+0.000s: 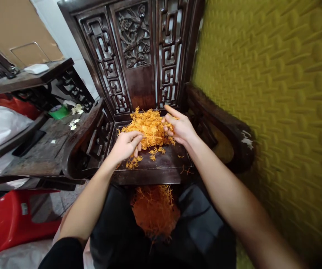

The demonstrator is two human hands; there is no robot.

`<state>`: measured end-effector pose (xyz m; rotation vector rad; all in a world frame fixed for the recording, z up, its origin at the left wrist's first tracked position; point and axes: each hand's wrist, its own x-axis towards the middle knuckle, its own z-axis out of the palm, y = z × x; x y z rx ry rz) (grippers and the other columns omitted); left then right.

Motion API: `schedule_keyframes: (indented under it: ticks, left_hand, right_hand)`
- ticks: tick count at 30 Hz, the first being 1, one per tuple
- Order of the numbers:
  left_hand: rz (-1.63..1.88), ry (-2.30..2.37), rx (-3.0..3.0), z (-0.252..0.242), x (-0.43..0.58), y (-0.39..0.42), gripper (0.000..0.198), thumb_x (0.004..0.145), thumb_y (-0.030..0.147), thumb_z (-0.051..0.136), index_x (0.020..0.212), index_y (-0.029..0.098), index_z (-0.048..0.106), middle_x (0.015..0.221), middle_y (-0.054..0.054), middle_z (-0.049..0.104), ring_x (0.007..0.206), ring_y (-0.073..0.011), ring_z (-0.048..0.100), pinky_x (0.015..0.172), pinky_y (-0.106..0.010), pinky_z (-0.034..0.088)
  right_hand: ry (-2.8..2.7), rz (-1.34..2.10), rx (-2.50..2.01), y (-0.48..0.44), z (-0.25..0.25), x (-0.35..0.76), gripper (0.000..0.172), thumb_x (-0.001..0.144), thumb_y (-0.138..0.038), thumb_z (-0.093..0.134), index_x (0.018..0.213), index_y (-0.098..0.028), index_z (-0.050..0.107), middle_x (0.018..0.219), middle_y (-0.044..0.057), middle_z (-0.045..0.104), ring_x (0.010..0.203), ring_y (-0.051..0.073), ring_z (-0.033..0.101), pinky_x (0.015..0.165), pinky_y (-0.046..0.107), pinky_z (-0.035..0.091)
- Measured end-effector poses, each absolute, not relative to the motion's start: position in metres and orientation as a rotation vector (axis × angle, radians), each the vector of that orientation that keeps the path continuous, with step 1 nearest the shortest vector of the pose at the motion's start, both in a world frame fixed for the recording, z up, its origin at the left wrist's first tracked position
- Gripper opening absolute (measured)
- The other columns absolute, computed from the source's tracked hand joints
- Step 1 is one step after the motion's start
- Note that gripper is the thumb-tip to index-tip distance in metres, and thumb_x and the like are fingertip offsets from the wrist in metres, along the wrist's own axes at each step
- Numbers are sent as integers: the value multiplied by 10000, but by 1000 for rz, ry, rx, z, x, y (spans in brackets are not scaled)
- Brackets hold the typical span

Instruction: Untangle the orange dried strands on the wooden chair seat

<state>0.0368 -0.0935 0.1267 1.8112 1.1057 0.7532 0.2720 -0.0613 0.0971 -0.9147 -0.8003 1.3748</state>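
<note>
A heap of orange, branching plastic sprigs (pixel 152 121) lies on the seat of a dark carved wooden chair (pixel 155 170). At the heap's near left side is my left hand (pixel 125 145), thumb and fingers pinched together; an orange sprig seems to be between the fingertips, though it blends into the pile. My right hand (pixel 180 127) is at the heap's right edge with its fingers apart, the index finger stretched out and the others loosely bent. A few loose sprigs (pixel 156 151) lie in front of the heap.
Below the seat edge, between my knees, hangs an orange mass of similar pieces (pixel 155 213). A second wooden chair (pixel 46 149) on the left bears white flower-shaped pieces (pixel 73 124) and a green object (pixel 58 112). A red plastic stool (pixel 6 220) stands lower left; a yellow textured surface (pixel 275 93) rises right.
</note>
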Motion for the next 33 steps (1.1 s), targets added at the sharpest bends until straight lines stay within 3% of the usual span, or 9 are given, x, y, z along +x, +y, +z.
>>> schedule_keyframes:
  ticks: [3,6,10,15,19,24,27,30,33]
  left_hand:
    - [540,1011,1916,130,35,-95,260,971,368,539,872,165,669,573,2,660,383,-100,562,464,-213,447]
    - [452,970,1984,133,35,-95,275,975,366,525,828,175,659,558,8,651,395,-104,562,476,-214,450]
    - [446,1023,2075,135,32,-93,331,977,344,519,712,181,633,505,15,618,389,-100,549,495,-212,453]
    - [485,1083,1903,139,16,-100,256,953,368,569,819,182,684,527,16,614,328,-97,478,388,-223,376]
    - [689,1125,1767,132,15,-96,270,948,404,596,863,166,691,561,-11,643,367,-110,533,408,-228,391]
    - [1027,1133,1495,117,35,-78,268,938,441,625,915,174,640,607,9,633,389,-84,512,419,-216,379]
    - [978,1105,1436,114,51,-76,346,930,522,632,919,176,619,563,38,564,373,-58,422,385,-199,285]
    - [849,1004,1488,114,64,-80,416,898,581,656,961,170,634,605,28,588,390,-45,401,389,-195,255]
    - [804,970,1495,116,70,-84,405,840,557,731,843,168,621,636,7,629,393,-38,393,389,-197,242]
  right_hand:
    - [-1025,1570,-926,-71,103,265,420,816,-444,798,1166,-221,735,617,-68,531,374,28,385,326,137,119]
    - [-1286,1653,-976,-81,104,255,445,748,-558,825,1010,-201,779,526,-80,468,343,30,327,316,155,91]
    - [-1456,1410,-1020,-81,98,242,310,741,-454,855,880,-189,772,419,-100,407,336,36,292,325,154,125]
    - [-798,970,-1032,-51,98,277,198,718,-240,860,715,-146,685,520,-50,526,382,43,389,329,160,226]
    - [-661,1106,-978,-44,94,301,207,683,-179,876,766,-141,691,594,-20,574,444,63,496,330,138,235]
    - [-707,1382,-884,-57,89,273,225,643,-165,890,791,-140,723,704,6,655,519,76,560,396,169,397]
    - [-755,1410,-825,-62,92,256,247,620,-204,910,783,-150,732,693,0,665,551,93,582,461,209,468]
    - [-876,1338,-769,-69,93,244,292,579,-246,940,786,-152,756,721,10,693,592,98,595,527,231,497]
    - [-992,1269,-771,-72,92,238,302,615,-317,934,811,-149,777,734,16,699,562,86,570,518,234,478]
